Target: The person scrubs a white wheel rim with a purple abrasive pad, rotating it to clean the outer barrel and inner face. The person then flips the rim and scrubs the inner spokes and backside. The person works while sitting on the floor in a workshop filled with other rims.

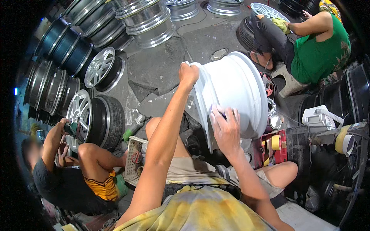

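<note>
My left hand (pixel 189 74) clenches the upper left edge of one white wheel (pixel 241 86), tilted before my knees. My right hand (pixel 226 129) rests against its side, fingers bent over one dark scrap, mostly hidden; whether gripped, cannot tell. Rightward: one red box (pixel 284 153). Two co-workers: one left (pixel 58 183), one right (pixel 318 54).

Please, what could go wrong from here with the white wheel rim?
If the left hand loses its grip on the edge of the white wheel rim, the rim could tip or roll. The right hand lies near the rim's raised edge and might scrape against it. A round silvery container sits right of the rim and might be knocked over.
</note>
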A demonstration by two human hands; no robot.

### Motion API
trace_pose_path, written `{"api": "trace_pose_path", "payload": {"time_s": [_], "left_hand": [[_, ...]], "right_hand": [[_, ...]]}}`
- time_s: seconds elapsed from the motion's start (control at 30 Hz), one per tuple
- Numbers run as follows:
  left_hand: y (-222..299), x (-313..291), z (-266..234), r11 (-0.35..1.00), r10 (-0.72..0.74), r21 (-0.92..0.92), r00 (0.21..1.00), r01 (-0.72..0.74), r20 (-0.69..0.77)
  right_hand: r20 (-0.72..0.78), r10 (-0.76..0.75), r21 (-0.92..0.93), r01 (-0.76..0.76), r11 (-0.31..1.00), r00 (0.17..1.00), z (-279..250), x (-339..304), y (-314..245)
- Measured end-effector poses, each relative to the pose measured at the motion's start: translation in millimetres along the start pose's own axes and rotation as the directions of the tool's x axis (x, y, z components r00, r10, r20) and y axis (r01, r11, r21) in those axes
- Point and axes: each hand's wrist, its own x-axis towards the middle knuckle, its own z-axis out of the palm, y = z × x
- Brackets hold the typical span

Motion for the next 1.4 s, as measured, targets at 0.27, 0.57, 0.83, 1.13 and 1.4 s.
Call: {"api": "trace_pose_path", "payload": {"time_s": [0.27,0.57,0.83,1.13,1.4], "left_hand": [[-2.2,1.3,-9.0,0.999,0.036,0.000,0.996,-0.036,-0.078],[0.7,-11.9,7.8,0.996,0.021,-0.084,0.996,-0.028,-0.083],[-5.6,-8.4,10.6,0.998,0.021,-0.051,0.996,-0.025,-0.086],[-3.1,-16.5,6.5,0.997,0.041,-0.059,0.996,-0.046,-0.079],[-10.4,-6.9,11.4,0.998,0.014,-0.055,0.995,-0.020,-0.098]], "right_hand": [[-0.095,-0.021,-0.020,0.019,1.000,0.995,8.9,-18.1,-13.0],[-0.049,0.047,-0.083,-0.051,0.995,0.998,-3.2,-18.7,-17.2],[-0.009,0.090,-0.079,-0.090,0.993,0.996,-9.2,-19.3,-24.6],[-0.014,0.110,-0.089,-0.111,0.990,0.994,-8.2,-9.5,-27.8],[-0.031,0.046,-0.137,-0.050,0.989,0.998,-5.8,-11.3,-26.1]]}}
